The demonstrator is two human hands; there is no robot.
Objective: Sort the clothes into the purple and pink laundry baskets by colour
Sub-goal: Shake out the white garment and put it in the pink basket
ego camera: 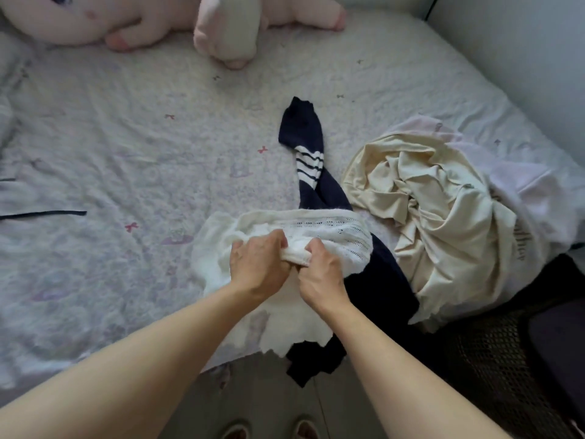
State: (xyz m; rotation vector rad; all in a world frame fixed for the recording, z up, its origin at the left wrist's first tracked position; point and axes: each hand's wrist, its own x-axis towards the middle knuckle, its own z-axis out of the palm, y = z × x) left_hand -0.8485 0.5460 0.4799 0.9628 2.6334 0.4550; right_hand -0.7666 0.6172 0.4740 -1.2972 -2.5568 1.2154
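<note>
Gripping one bunched edge of the white knitted garment point(221, 248) with both hands, left hand point(258, 267) and right hand point(319, 274) curled tight, side by side. It lies on the patterned bed sheet point(110, 153), overlapping the navy white-striped knit point(308, 160), beside the crumpled cream cloth point(443, 223).

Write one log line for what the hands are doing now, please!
left hand: grips white knit top | right hand: grips same | navy sweater: underneath | baskets: unseen

The white garment point(332, 236) is openwork knit cloth, the cream garment point(443, 217) smooth matt, the bedsheet point(126, 153) crinkled.
</note>
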